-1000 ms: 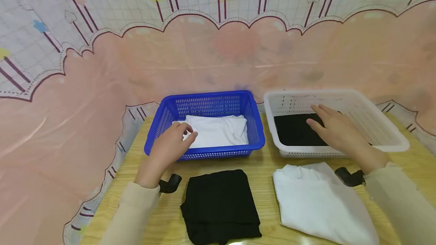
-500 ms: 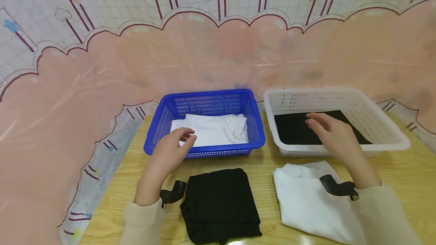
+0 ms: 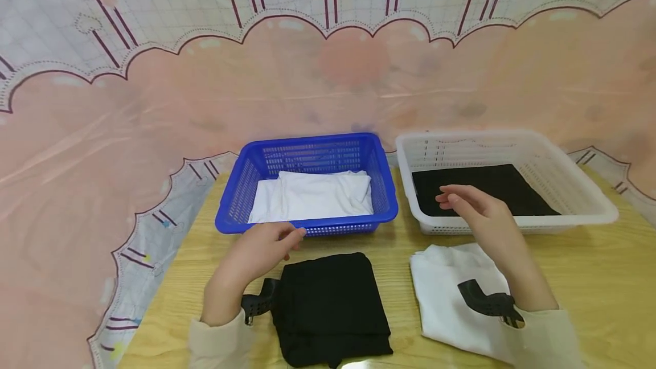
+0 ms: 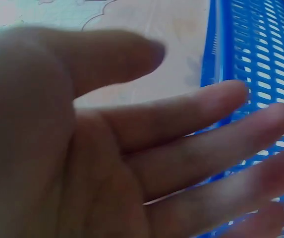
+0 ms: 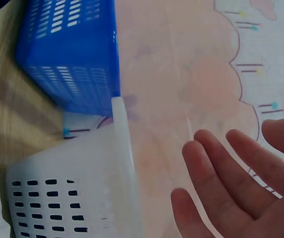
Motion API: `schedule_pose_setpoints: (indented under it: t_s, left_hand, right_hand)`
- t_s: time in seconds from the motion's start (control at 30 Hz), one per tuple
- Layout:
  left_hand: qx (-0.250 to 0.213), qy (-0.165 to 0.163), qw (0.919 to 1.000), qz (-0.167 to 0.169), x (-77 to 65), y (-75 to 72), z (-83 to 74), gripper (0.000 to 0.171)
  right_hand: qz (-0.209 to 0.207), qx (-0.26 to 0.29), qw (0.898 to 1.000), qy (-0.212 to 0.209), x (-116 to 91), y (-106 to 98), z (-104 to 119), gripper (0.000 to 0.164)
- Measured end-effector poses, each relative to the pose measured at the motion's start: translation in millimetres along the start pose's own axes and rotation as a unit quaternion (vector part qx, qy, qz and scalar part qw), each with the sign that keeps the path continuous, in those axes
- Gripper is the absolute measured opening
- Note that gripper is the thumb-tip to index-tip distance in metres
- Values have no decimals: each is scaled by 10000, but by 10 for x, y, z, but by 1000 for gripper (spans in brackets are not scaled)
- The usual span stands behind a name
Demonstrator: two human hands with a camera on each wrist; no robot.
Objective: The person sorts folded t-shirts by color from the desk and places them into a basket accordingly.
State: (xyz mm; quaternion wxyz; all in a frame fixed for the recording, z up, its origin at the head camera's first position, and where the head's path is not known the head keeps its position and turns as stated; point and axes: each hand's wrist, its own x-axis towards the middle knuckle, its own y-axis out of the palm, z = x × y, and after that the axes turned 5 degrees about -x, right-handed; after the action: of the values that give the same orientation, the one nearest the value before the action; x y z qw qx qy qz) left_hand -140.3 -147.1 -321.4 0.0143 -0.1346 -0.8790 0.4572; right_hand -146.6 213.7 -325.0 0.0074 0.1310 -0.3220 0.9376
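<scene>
My left hand (image 3: 261, 255) hovers just in front of the blue basket (image 3: 307, 225), above the left back corner of a folded black garment (image 3: 333, 306); it holds nothing, and its fingers look relaxed in the left wrist view. In the blue basket lies folded white cloth (image 3: 323, 195). My right hand (image 3: 484, 212) is over the front rim of the white basket (image 3: 564, 220), fingers loose and holding nothing. A folded black cloth (image 3: 492, 181) lies flat inside that basket. Below my right hand a folded white garment (image 3: 446, 300) rests on the table, partly hidden by the forearm.
Both baskets stand side by side at the back of the wooden table (image 3: 605, 289), close to a pink patterned curtain (image 3: 287, 78). The curtain also hangs along the left side. A black strap mount (image 3: 487, 300) sits on my right wrist.
Both hands have drawn back towards me. The left came out from over the blue basket, and the right moved left and nearer, uncovering more of the black cloth. The garments have stayed put.
</scene>
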Motion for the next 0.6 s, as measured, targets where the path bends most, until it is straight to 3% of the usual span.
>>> schedule_pose_setpoints:
  t_s: [0.13,0.27,0.6]
  left_hand:
    - [304,99,9988,379,-1,65,5,27]
    - [331,73,9972,661,39,163,26,28]
    - [1128,-390,9912,565,128,273,154,42]
  right_hand:
    - [203,-38,9998,-19,-19,17,-13,28]
    - [539,-154,9984,-83,-18,25,-83,32]
    - [1581,1,9873,-147,-5,229,-95,34]
